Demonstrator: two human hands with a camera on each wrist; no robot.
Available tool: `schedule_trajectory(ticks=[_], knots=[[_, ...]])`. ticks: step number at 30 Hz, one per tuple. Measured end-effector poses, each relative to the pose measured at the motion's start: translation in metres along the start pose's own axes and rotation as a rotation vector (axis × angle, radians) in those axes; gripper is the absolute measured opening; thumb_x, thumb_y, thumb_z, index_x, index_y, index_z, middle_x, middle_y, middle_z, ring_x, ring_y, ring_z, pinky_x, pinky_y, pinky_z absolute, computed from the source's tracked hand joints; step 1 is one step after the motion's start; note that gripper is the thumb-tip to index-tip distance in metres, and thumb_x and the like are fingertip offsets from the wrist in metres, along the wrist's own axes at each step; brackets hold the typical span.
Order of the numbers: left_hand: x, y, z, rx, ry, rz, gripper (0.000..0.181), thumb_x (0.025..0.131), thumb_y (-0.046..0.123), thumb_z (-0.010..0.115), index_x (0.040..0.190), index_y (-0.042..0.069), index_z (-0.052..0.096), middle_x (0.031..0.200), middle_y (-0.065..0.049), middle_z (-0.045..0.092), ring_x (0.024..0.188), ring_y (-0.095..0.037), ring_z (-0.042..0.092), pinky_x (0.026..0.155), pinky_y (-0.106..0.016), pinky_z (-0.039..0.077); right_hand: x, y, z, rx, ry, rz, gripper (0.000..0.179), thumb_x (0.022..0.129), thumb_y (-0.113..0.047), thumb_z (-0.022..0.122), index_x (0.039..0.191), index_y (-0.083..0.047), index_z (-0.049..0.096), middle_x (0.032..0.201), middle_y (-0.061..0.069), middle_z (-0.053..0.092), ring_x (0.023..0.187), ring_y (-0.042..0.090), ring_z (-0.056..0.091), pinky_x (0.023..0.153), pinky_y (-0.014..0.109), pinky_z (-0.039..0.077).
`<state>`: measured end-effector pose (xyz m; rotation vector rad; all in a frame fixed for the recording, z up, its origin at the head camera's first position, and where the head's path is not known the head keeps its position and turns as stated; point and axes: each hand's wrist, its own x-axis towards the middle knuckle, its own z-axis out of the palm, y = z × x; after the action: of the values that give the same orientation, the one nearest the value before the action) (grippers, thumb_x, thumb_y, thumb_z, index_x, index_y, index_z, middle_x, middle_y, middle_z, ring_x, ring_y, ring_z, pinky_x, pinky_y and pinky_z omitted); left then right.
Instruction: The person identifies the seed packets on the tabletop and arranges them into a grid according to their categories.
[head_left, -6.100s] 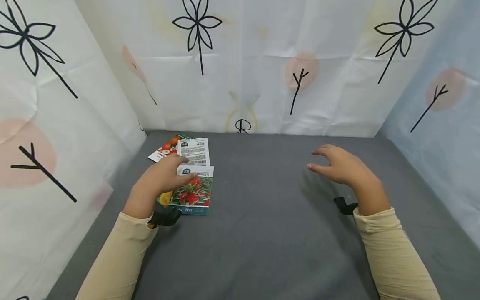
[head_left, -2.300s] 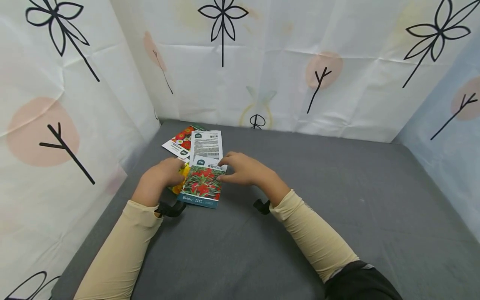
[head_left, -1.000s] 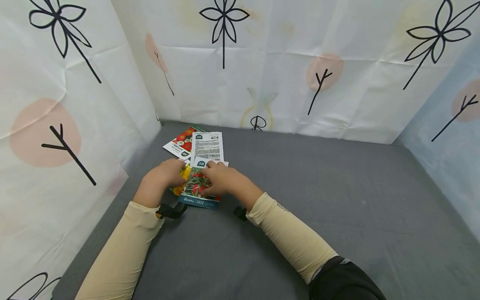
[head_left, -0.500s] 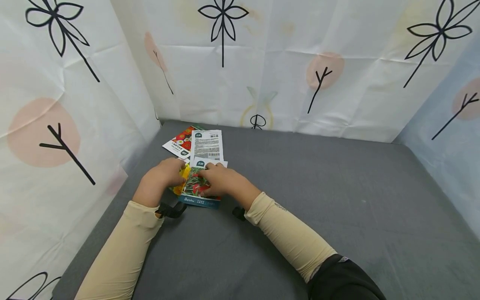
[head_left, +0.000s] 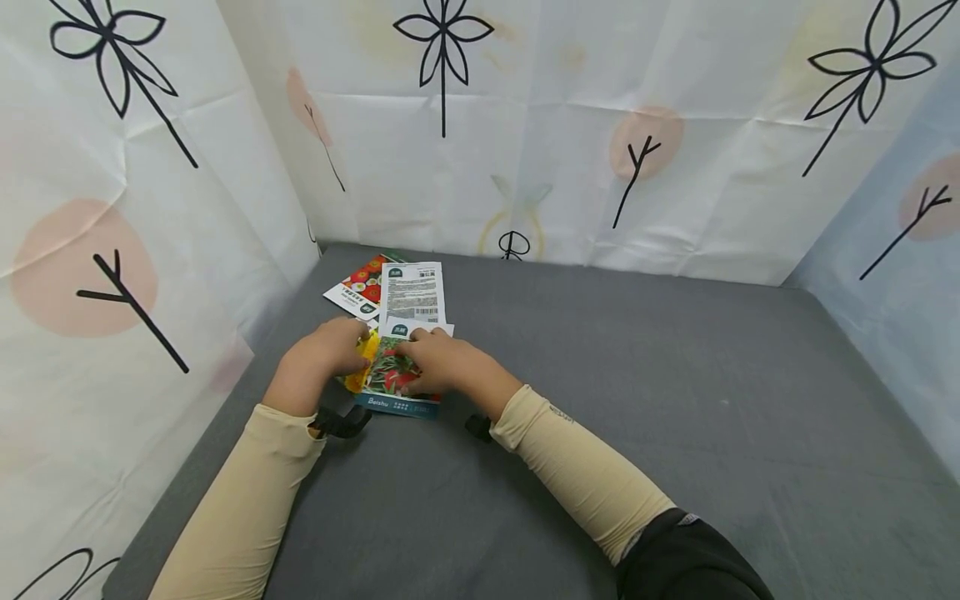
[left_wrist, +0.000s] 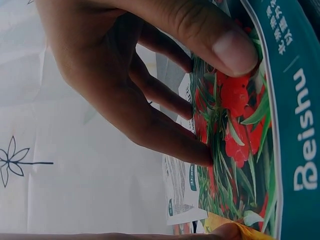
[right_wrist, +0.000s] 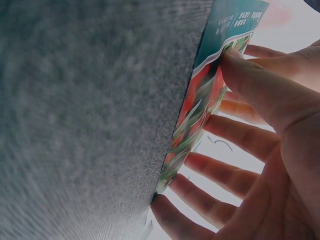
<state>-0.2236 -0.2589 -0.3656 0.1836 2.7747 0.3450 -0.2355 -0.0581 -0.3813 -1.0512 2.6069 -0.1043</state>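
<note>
In the head view, a seed packet with red flowers and a "Beishu" band [head_left: 397,406] lies at the front of a small overlapping pile. My right hand [head_left: 450,367] reaches across from the right. Its spread, gently bent fingers rest on the packet's printed face, thumb lower down, as the right wrist view also shows [right_wrist: 290,190]. A yellow-flowered packet [head_left: 358,383] sits partly underneath, at the left. My left hand [head_left: 322,358] is over that packet's left side. In the left wrist view its fingertip [left_wrist: 229,231] touches the yellow edge. Its other fingers are mostly hidden there.
Behind the front packet lie a white text-covered packet [head_left: 412,292] and a red-and-white flower packet [head_left: 367,283], overlapping. They are on a grey cloth-covered table [head_left: 637,400]. Patterned white curtains [head_left: 555,150] enclose its back and sides.
My right hand has come from the far right to the packet's right edge, then onto its face. My left hand has settled at the pile's left side. Over the last second both stay still.
</note>
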Motion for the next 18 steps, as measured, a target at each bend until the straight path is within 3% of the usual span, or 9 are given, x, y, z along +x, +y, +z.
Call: schedule_trajectory(ticks=[18], knots=[[-0.0004, 0.0011, -0.0001, 0.005, 0.001, 0.004, 0.052, 0.094, 0.015, 0.075, 0.137, -0.012, 0.062, 0.138, -0.033, 0.062, 0.109, -0.039, 0.059, 0.098, -0.056, 0.053, -0.0031, 0.0031, 0.0030, 0.001, -0.019, 0.000, 0.070, 0.101, -0.051, 0.070, 0.161, -0.025, 0.046, 0.168, 0.008, 0.041, 0.148, 0.031, 0.046, 0.117, 0.046, 0.048]])
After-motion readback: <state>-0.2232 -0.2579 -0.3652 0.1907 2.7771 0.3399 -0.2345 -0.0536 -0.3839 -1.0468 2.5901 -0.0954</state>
